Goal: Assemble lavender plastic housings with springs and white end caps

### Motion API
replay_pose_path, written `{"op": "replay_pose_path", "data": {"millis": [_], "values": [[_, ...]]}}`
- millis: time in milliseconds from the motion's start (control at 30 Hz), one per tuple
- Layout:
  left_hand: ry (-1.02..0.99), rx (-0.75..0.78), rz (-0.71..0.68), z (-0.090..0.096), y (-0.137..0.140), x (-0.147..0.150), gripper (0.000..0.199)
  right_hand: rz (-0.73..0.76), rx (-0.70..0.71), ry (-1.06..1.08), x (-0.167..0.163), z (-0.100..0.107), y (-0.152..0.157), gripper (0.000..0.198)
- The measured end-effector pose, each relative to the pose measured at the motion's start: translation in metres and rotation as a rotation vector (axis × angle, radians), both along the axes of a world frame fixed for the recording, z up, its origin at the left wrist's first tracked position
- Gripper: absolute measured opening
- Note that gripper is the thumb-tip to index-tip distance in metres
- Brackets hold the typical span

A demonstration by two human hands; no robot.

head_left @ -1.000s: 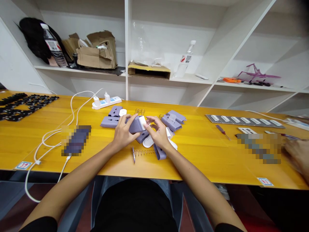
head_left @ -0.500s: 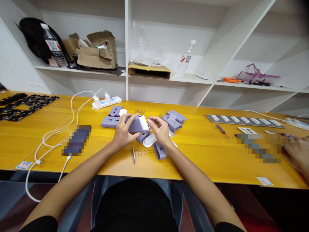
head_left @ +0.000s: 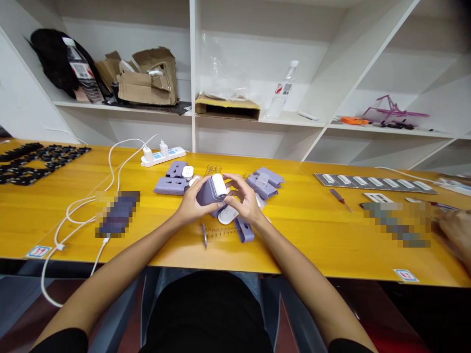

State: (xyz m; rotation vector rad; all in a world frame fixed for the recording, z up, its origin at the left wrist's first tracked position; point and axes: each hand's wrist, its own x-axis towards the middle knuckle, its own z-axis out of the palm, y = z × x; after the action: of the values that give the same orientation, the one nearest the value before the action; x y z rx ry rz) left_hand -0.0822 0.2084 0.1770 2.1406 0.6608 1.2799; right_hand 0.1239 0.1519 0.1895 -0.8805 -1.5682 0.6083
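My left hand (head_left: 189,206) is wrapped round a purple plastic housing (head_left: 206,192) with a rounded white end piece (head_left: 220,185) at its top. From the other side, my right hand (head_left: 246,200) pinches the right edge of the housing by the white piece; its exact contact is partly hidden. Under my hands lie a white oval part (head_left: 228,214) and other pieces, partly covered. A short purple sleeve (head_left: 244,230) rests nearer the table's front edge, beside a long coil spring (head_left: 221,232) with a thin plate (head_left: 204,236) standing at its left end.
Purple shells (head_left: 170,185) lie left, with more purple shells (head_left: 265,182) right. Small springs (head_left: 213,170) sit behind. A power strip (head_left: 163,156), white cables (head_left: 66,211) and a blurred-out phone (head_left: 119,213) are leftward. At right are a screwdriver (head_left: 340,200), a long panel (head_left: 375,183) and another person's hand (head_left: 456,228).
The housing has tilted more upright in my left hand, turning its white end upward. My right fingers have closed in against its right edge.
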Motion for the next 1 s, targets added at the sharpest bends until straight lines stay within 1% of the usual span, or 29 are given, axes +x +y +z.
{"op": "replay_pose_path", "data": {"millis": [100, 333, 567, 667, 767, 867, 933, 1000], "values": [[-0.01, -0.074, -0.056, -0.002, 0.0, 0.001, 0.082, -0.002, -0.013, 0.002, -0.002, 0.0, -0.001, 0.067], [-0.007, -0.047, -0.053, -0.003, 0.001, 0.0, 0.084, 0.048, -0.044, 0.051, -0.002, -0.002, 0.0, 0.062], [-0.004, -0.079, -0.058, -0.002, 0.001, 0.0, 0.085, 0.036, -0.056, 0.023, -0.001, -0.004, 0.001, 0.065], [-0.041, -0.131, -0.082, -0.002, 0.0, 0.001, 0.084, 0.053, -0.048, 0.03, 0.002, -0.005, 0.003, 0.065], [-0.102, -0.229, -0.125, -0.002, 0.0, 0.002, 0.083, 0.051, -0.052, 0.06, 0.007, -0.004, 0.006, 0.066], [-0.151, -0.334, -0.142, -0.001, 0.001, 0.003, 0.082, -0.038, -0.03, 0.099, 0.015, -0.003, 0.013, 0.059], [-0.175, -0.372, -0.133, -0.001, 0.003, 0.003, 0.078, -0.143, -0.002, 0.109, 0.024, -0.002, 0.018, 0.052], [-0.192, -0.384, -0.125, -0.001, 0.005, 0.002, 0.075, -0.293, 0.05, 0.078, 0.037, -0.002, 0.024, 0.044]]}}
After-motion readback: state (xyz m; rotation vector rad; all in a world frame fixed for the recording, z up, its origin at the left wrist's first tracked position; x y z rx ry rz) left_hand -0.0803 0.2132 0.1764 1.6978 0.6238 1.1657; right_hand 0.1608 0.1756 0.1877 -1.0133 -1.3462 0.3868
